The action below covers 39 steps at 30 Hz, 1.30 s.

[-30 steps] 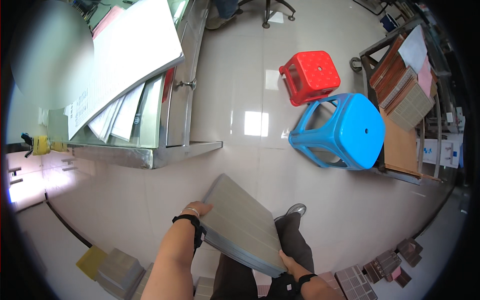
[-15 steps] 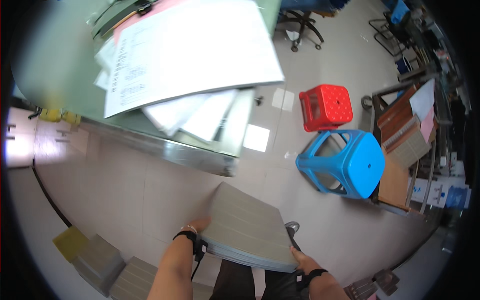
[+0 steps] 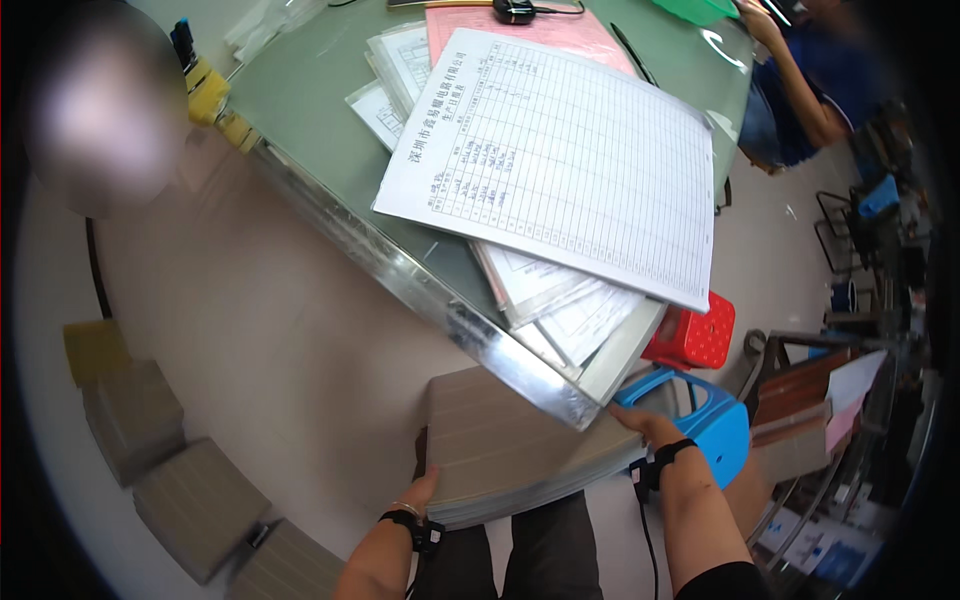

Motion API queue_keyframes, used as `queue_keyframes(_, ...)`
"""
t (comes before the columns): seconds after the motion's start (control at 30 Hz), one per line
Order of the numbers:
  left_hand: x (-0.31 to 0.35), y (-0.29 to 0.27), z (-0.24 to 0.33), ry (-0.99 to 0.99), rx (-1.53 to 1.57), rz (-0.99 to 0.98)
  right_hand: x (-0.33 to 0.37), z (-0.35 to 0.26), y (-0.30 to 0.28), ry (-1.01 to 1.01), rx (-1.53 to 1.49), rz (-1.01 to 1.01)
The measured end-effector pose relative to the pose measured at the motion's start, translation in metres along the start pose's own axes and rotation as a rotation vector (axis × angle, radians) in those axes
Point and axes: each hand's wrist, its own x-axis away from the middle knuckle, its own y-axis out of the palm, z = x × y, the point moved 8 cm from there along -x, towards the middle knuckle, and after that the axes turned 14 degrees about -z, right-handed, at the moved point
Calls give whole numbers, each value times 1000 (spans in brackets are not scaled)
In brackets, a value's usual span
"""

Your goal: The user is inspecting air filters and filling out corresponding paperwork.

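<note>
the left hand (image 3: 420, 492) and right hand (image 3: 645, 428) are gripping opposite edges of a thick grey stack of sheets (image 3: 500, 450) at lap height, likely heavy and prone to sliding, nosing under the steel-edged table (image 3: 420, 280) beneath loose papers (image 3: 570, 160).

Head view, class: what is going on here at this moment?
A person holds a grey stack of flat sheets in both hands, the left hand at its near left corner, the right hand at its right edge. The stack sits just below the edge of a metal-rimmed table strewn with printed papers. A blue stool and a red stool stand beside it.
</note>
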Motion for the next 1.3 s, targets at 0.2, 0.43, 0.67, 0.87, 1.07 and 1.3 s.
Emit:
queue_keyframes(0.2, -17, 82, -28, -11, 319, 53, 12, -54, -89, -21, 301, 101)
queue_keyframes(0.43, 8, 134, 14, -11, 258, 168, 9, -112, -154, -66, 535, 178)
queue_keyframes(0.67, 53, 115, 73, 571, -633, 311, 9, -115, -167, -128, 692, 265)
queue_keyframes(0.87, 17, 36, 46, 625, -250, 392, 2, -115, -135, -259, 838, 312)
queue_keyframes(1.07, 22, 102, 61, 415, 1004, -13, 18, -94, -156, -325, 964, 425)
queue_keyframes(1.3, 3, 105, -21, 567, 820, 87, 59, -111, -118, -469, 1116, 565)
